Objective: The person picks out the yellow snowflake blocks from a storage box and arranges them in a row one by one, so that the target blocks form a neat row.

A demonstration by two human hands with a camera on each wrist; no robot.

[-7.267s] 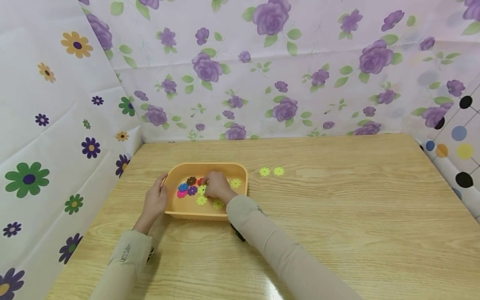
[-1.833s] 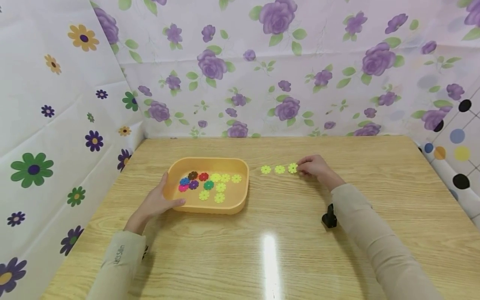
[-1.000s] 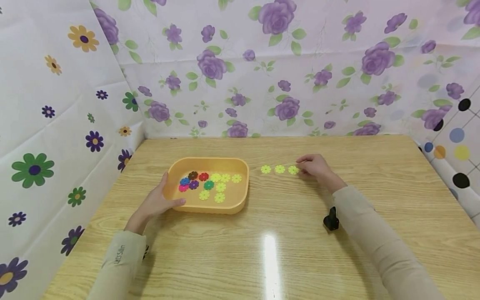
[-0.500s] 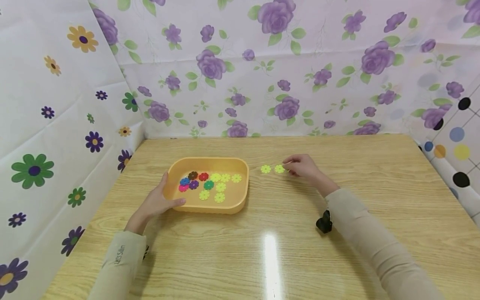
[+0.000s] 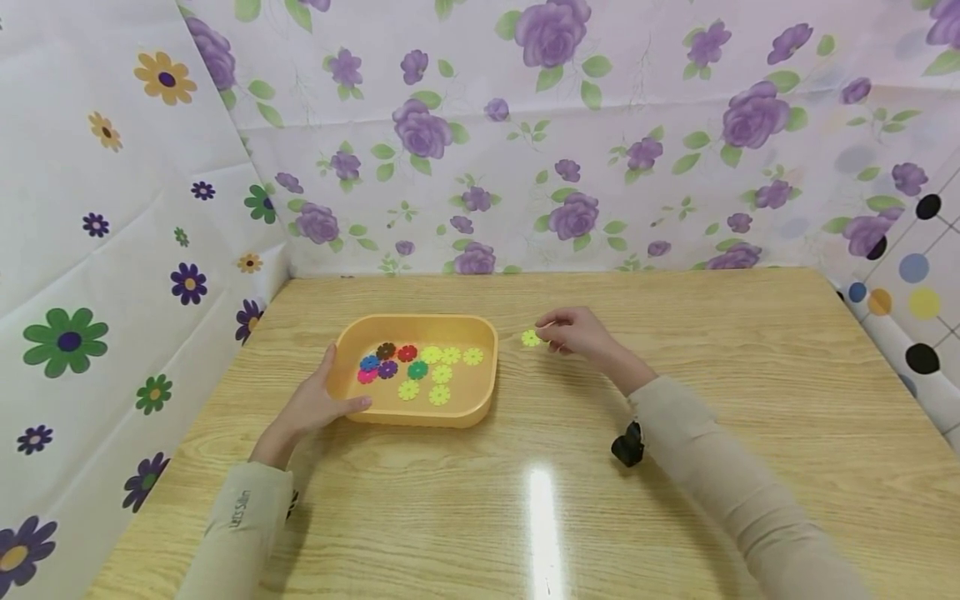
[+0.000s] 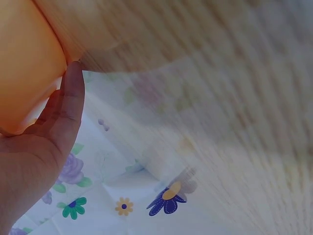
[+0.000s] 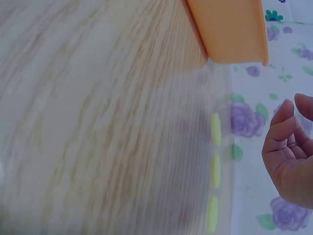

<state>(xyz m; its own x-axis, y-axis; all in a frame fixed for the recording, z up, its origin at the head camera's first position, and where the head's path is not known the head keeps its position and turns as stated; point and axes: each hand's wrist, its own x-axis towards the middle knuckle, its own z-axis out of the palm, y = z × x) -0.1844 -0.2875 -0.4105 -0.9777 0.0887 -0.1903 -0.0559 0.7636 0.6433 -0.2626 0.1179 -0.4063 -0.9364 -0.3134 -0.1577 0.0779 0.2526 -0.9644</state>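
My left hand [image 5: 309, 406] holds the left end of a yellow-orange plastic tray [image 5: 420, 419], thumb over the front rim; in the left wrist view its fingers [image 6: 72, 100] lie along the outer wall. Inside the tray lie several yellow flower-shaped plastic discs [image 5: 439, 395], plus blue, pink, purple, brown, red and green [image 5: 417, 370] ones. Right of the tray, my right hand [image 5: 581, 333] hovers over a row of yellow discs with loosely bent fingers and nothing in them. It hides all but the leftmost disc [image 5: 529, 338] in the head view; the right wrist view shows three discs [image 7: 215, 170].
A wooden table [image 5: 712, 375] carries everything. Flower-printed sheets [image 5: 480, 150] hang along the back and left edges, and a dotted sheet [image 5: 918, 317] is at the right. A black wrist device [image 5: 628, 446] hangs beneath the right forearm.
A third yellow disc has been set at the row's right end and let go. Since then my right hand has moved left along the row towards the tray. The left hand stays on the tray.
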